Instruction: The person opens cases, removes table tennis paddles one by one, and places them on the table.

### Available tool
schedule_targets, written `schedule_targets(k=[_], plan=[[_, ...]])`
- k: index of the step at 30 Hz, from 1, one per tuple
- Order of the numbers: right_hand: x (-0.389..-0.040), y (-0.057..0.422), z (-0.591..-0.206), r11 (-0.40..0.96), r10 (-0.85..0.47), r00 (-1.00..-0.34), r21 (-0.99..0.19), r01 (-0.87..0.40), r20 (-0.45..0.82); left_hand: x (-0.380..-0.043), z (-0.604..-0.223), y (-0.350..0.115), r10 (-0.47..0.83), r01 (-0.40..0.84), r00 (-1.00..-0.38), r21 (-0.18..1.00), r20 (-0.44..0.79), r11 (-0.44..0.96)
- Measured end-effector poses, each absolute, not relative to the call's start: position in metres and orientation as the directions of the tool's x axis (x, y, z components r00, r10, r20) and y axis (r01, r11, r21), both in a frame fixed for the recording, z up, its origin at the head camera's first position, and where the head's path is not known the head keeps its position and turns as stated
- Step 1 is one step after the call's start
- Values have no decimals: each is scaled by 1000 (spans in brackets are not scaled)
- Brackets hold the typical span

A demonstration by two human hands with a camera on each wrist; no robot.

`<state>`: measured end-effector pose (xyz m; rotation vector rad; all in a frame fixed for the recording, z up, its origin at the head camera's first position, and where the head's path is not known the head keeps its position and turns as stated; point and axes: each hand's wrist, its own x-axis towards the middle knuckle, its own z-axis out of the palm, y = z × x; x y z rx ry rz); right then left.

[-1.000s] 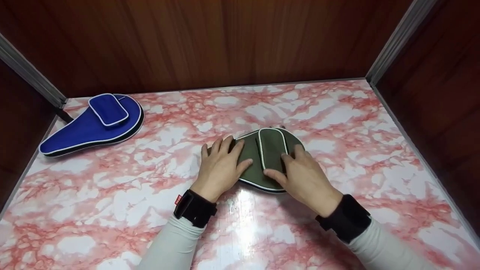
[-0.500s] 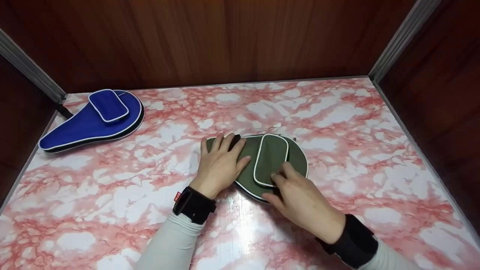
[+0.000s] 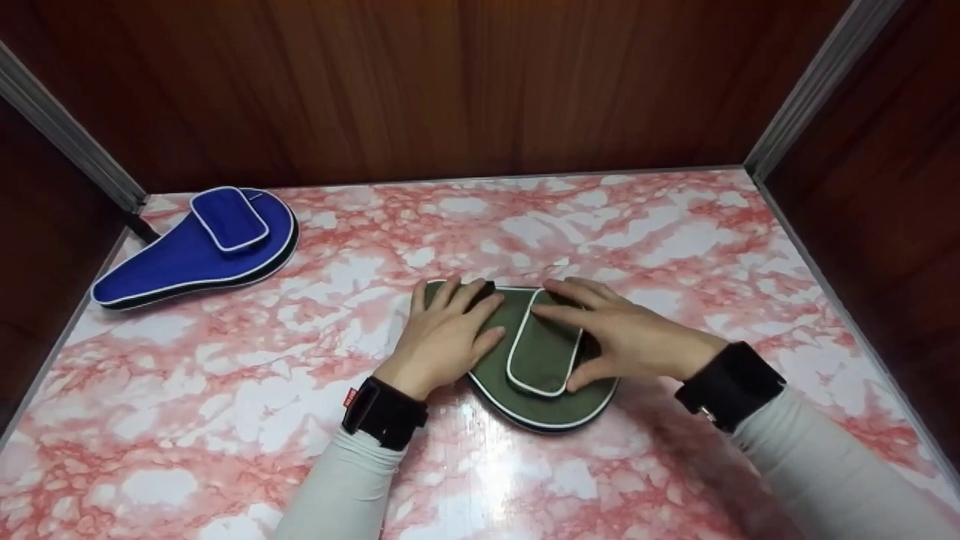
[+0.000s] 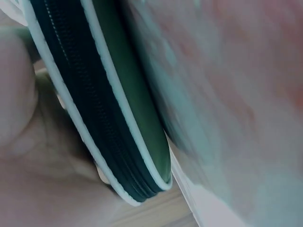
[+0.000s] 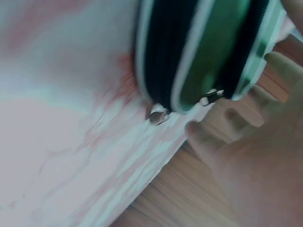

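- Green paddle case (image 3: 536, 360): lying flat on the pink marbled tabletop (image 3: 675, 247), near the middle and toward the near edge, narrow handle end pointing left, round end right.
- Left hand (image 3: 442, 337): laid flat over the handle end, fingers straight and spread, gripping nothing; apparently pressing down to pin the case in place while the other hand works.
- Right hand (image 3: 630, 337): draped across the round end, long fingers stretched over the far rim and the top of the raised pocket (image 3: 544, 352), thumb set against the near right edge; a loose spanning hold, not a clench (whether the thumb truly pinches cannot be told from above).
- Zip band (image 4: 90, 109): black, edged in white piping, running round the case side in the left wrist view, looking closed along the stretch shown.
- Zip pulls (image 5: 158, 116): small metal tabs at the rim in the right wrist view (blurred), just beyond the fingertips (image 5: 201, 137), not touched; probably the reason for the hand sitting at this end.
- Blue paddle case (image 3: 199, 251): resting well apart at the far left corner, beside the wooden wall (image 3: 450, 90), untouched.
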<state>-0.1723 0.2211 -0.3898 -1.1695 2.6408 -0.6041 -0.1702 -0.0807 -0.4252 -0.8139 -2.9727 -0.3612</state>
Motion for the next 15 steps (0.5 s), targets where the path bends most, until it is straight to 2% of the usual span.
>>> schedule_targets(k=[3, 11, 15], plan=[[-172, 221, -394, 606, -748, -663, -436, -665, -29, -170, -425, -79, 513, 522, -853, 211, 99, 826], [-152, 201, -408, 699, -666, -746, -340, -630, 12, -165, -423, -74, 481, 512, -856, 185, 190, 839], [-144, 192, -413, 721, -644, -764, -301, -625, 44, -164, -424, -74, 468, 516, -847, 177, 253, 838]])
